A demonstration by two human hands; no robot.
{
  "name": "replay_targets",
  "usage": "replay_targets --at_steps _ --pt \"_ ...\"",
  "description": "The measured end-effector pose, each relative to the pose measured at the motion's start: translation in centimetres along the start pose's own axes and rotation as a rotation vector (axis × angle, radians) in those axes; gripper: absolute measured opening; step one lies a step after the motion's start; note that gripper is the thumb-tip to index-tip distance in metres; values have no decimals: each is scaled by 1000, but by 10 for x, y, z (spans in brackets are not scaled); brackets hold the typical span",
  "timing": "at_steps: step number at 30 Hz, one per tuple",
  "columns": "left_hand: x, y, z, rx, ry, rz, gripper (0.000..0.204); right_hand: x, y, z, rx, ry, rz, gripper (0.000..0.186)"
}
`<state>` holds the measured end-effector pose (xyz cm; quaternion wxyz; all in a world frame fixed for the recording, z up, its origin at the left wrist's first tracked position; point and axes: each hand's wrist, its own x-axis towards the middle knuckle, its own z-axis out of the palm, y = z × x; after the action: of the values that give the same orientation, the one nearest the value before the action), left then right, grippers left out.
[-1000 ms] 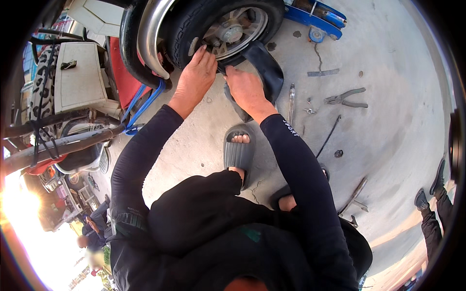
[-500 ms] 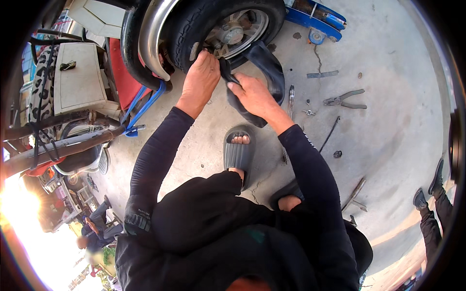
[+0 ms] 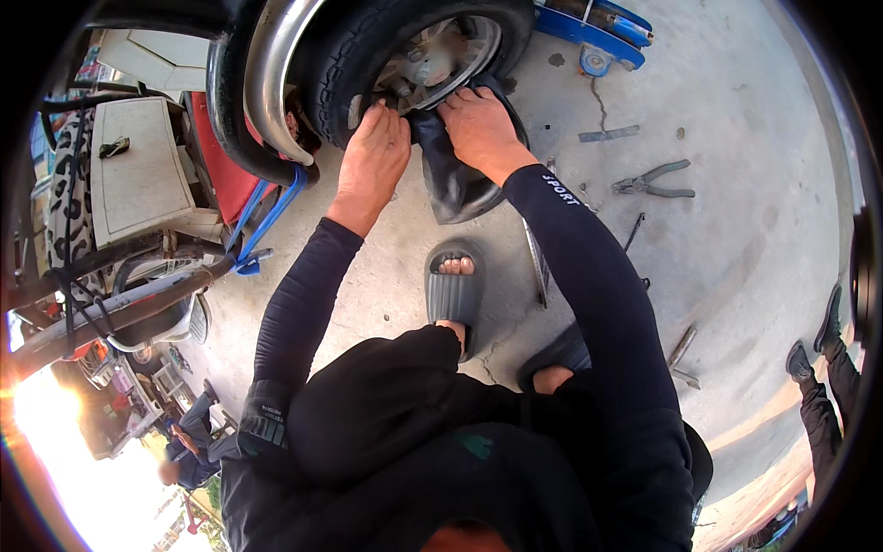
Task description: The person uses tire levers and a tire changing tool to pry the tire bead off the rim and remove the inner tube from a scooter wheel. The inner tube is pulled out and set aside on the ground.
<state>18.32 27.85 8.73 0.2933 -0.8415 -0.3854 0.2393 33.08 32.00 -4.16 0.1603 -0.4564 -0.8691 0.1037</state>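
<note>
Wheel (image 3: 425,61), with its ribbed tyre and light metal spokes: just ahead of both hands, tyre edge right at the fingertips. It is cut off by the top of my view.

Blue wheeled metal device (image 3: 589,39), perhaps a jack: ahead and to the right of the right-hand grip, well apart from it.

Black rubber tube (image 3: 451,179), limp and folded: under the right hand and just beside the left, its slack drooping nearer the wearer than either grip. Its upper part meets the lower tyre edge; I can't see whether any of it sits inside.

Right hand (image 3: 485,133): fingers closed over the upper part of the tube, as far as I can judge; the tips are partly hidden. Left hand (image 3: 375,158): fingertips bunched at the tyre edge. I cannot tell whether they pinch rubber or only press.

Around the grips: a long metal bar (image 3: 536,265) passes beneath the right forearm; pliers (image 3: 651,181) lie on the floor to the right of the right hand, handles spread; a flat strip (image 3: 609,134) lies between pliers and device.

Step in hand, my judgement: working the tube at the tyre edge. My next move would call for a firm right-hand hold, the slack kept untwisted, and the left fingertips clear of any pinch.
</note>
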Motion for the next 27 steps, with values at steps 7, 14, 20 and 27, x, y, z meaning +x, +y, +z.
replay_targets --at_steps 7,14,20,27 --pt "5 4 -8 -58 46 -91 22 0 -14 2 41 -15 57 25" --pt "14 20 33 -223 36 -66 18 -5 -29 9 34 50 81 20" --pt "13 36 53 -188 16 -69 16 0 -14 1 43 78 78 20" --pt "23 37 70 -320 -119 -121 15 -12 -29 7 255 224 196 38"
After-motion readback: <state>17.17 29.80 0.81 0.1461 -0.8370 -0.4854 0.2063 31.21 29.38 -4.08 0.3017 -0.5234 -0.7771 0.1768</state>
